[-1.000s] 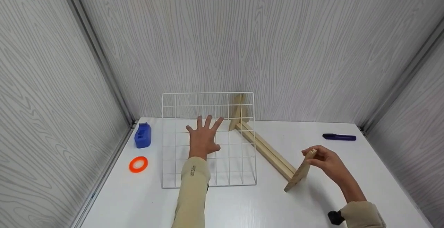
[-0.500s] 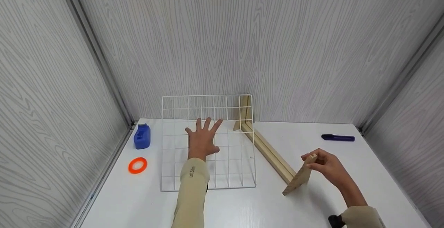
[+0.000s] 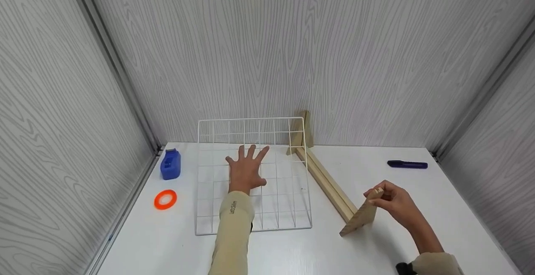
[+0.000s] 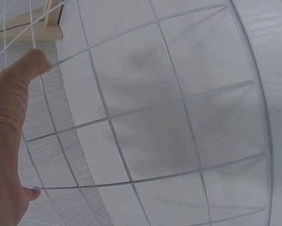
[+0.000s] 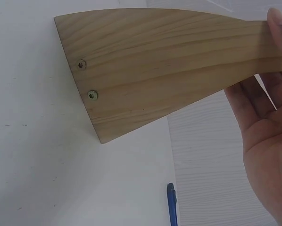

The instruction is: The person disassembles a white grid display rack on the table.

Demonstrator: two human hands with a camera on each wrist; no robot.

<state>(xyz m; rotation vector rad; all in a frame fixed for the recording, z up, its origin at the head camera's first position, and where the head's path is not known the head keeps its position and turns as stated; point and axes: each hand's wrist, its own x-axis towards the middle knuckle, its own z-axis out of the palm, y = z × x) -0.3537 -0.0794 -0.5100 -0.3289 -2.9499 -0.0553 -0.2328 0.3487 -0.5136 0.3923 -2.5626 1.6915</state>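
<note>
A white wire grid panel (image 3: 278,183) stands tilted on the white table, its lower edge toward me. My left hand (image 3: 244,172) presses against it with fingers spread wide. In the left wrist view the thumb (image 4: 33,63) lies at a wire crossing. To the right runs a wooden stand (image 3: 328,183), a grooved rail between two upright end boards. My right hand (image 3: 395,202) pinches the top of the near end board (image 5: 155,56), which shows two bolts in the right wrist view. The far end board (image 3: 308,128) is partly behind the grid's upper right corner.
A blue tape dispenser (image 3: 171,164) and an orange ring (image 3: 165,199), like a tape roll, lie left of the grid. At the back right is a dark blue capped marker (image 3: 407,164). Wood-patterned panels (image 3: 250,49) enclose the table's back and sides.
The stand's far end has swung to the right, while its near end stays in my right hand. The grid has shifted slightly toward me, with my left hand still spread on it.
</note>
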